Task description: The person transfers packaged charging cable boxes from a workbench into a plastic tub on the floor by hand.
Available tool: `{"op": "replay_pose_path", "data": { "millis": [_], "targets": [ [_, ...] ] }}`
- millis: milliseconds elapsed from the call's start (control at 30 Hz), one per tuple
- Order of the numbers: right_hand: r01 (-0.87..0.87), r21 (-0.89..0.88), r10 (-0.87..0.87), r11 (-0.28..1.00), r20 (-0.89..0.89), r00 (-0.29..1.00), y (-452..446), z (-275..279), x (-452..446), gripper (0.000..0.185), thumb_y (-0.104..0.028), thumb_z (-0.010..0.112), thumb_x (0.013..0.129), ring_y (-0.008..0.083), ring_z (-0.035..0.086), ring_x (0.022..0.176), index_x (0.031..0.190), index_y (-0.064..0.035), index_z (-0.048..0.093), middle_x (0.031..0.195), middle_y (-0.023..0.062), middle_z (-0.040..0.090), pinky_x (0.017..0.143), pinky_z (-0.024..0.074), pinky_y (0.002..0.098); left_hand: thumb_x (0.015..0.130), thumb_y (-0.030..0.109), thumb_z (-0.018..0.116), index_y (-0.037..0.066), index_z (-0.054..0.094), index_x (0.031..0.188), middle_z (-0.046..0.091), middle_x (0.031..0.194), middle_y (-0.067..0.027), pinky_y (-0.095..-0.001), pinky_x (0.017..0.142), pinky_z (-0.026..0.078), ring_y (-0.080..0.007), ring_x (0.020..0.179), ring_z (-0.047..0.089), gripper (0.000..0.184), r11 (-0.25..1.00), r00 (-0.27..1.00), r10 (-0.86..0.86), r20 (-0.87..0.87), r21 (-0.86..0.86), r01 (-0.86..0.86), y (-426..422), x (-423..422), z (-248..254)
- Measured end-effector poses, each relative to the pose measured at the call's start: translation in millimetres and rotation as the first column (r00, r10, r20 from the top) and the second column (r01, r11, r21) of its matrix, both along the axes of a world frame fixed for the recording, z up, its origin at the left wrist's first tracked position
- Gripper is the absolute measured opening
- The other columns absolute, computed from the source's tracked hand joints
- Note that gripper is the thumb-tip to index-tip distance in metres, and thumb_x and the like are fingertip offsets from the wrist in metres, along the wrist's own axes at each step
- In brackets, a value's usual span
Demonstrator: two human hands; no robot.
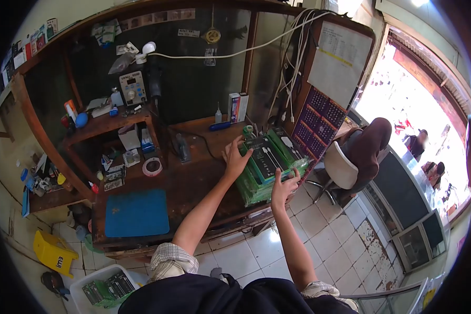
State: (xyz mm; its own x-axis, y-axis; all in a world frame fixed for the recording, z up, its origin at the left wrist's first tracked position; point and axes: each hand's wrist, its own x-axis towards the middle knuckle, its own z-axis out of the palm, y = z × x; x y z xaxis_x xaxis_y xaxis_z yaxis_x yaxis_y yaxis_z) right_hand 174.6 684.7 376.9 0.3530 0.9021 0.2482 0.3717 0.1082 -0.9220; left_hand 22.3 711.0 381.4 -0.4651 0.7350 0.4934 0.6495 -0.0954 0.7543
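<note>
A stack of green-and-black boxes (264,166), with pictures of white cables on their tops, sits at the right end of the wooden desk. Clear plastic seems to wrap the lower boxes. My left hand (237,158) grips the stack's left side, its thumb on the top edge. At the near right corner, my right hand (284,189) holds the same boxes with thumb and fingers. Some fingertips are hidden behind the boxes, and I cannot tell how many boxes the hands bear. A similar box (287,142) lies against the stack's right side.
A blue mat (137,213) lies on the desk (193,183) at left. Behind it, a small shelf (107,125) carries a soldering station (133,88). A white bin (78,293) with more green boxes stands on the floor. A person sits on a white chair (341,167) at right.
</note>
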Motion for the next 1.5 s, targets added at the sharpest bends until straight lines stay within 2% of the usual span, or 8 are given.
{"op": "replay_pose_path", "data": {
  "millis": [333,433,567,800,867,933,1233,1500],
  "targets": [
    [-0.26,0.323,0.392,0.91,-0.462,0.796,-34,19,17,0.047,-0.01,0.05,0.079,0.0157,0.042,0.089,0.118,-0.0043,0.025,0.098,0.0115,0.041,0.076,0.0338,0.0255,0.069,0.008,0.06,0.01,0.038,0.113,0.046,0.095,-0.0072,-0.0369,0.083,0.033,-0.0196,0.095,0.043,0.05,0.896,0.944,-0.272,0.184,0.406,0.179,-47,5,24],
    [-0.446,0.42,0.606,0.79,-0.647,0.463,-55,23,19,0.056,-0.007,0.05,0.079,0.0141,0.041,0.096,0.124,-0.0036,0.017,0.108,0.0089,0.041,0.079,0.0321,0.0239,0.071,0.005,0.059,0.009,0.032,0.117,0.038,0.098,-0.0073,-0.0309,0.082,0.037,-0.0176,0.096,0.043,0.054,0.825,0.837,-0.401,0.373,0.545,0.153,-90,18,44],
    [-0.561,0.176,0.375,0.809,-0.89,0.261,-91,7,15,0.057,-0.008,0.052,0.078,0.0139,0.038,0.102,0.123,-0.0044,0.018,0.111,0.007,0.041,0.083,0.0318,0.033,0.073,0.007,0.059,0.007,0.02,0.121,0.031,0.11,-0.0088,-0.0269,0.082,0.039,-0.0182,0.098,0.043,0.062,0.783,0.707,-0.462,0.536,0.621,0.041,-143,33,35],
    [-0.869,0.178,0.403,0.461,-0.915,0.027,-161,-43,8,0.041,-0.011,0.054,0.077,0.0145,0.04,0.098,0.11,-0.0058,0.03,0.108,0.0046,0.043,0.082,0.0316,0.0368,0.074,0.008,0.057,0.002,0.021,0.119,0.042,0.108,-0.009,-0.0264,0.085,0.034,-0.0144,0.099,0.042,0.058,0.865,0.78,-0.195,0.595,0.479,-0.149,-242,53,-35],
    [-0.908,0.107,0.399,0.406,-0.914,0.071,-180,-59,-5,0.042,-0.014,0.054,0.077,0.015,0.04,0.097,0.109,-0.0041,0.03,0.107,0.0072,0.042,0.082,0.0319,0.0338,0.074,0.009,0.058,0.002,0.022,0.119,0.042,0.111,-0.0085,-0.026,0.086,0.033,-0.0139,0.102,0.041,0.058,0.865,0.732,-0.15,0.665,0.447,-0.229,-278,52,-46],
    [-0.829,-0.066,0.619,0.556,-0.632,0.465,-199,-74,-19,0.045,-0.019,0.055,0.077,0.0155,0.041,0.095,0.109,-0.0023,0.029,0.105,0.0097,0.041,0.081,0.0323,0.0297,0.074,0.009,0.058,0.002,0.023,0.119,0.043,0.109,-0.0084,-0.0252,0.085,0.033,-0.0135,0.101,0.041,0.057,0.876,0.738,-0.068,0.672,0.395,-0.278,-315,44,-61],
    [-0.945,0.09,0.87,-0.315,-0.37,-0.326,-304,-29,-72,0.043,-0.025,0.039,0.085,0.0194,0.034,0.107,0.12,-0.0032,0.026,0.117,0.0123,0.035,0.091,0.0251,0.0296,0.075,0.007,0.057,0.001,0.025,0.118,0.044,0.108,-0.0071,-0.0251,0.084,0.036,-0.0127,0.098,0.044,0.054,0.82,0.753,0.173,0.635,0.331,-0.467,-475,40,-53],
    [-0.861,0.135,0.777,-0.49,-0.38,-0.502,-472,-59,-107,0.041,-0.011,0.053,0.078,0.0146,0.047,0.091,0.113,0.0001,0.033,0.1,0.0119,0.049,0.079,0.037,0.0256,0.077,0.008,0.053,0.0,0.022,0.121,0.043,0.11,-0.009,-0.0238,0.082,0.037,-0.012,0.097,0.045,0.055,0.691,0.597,0.344,0.725,0.236,-0.684,-644,53,-64]
  ]
}}
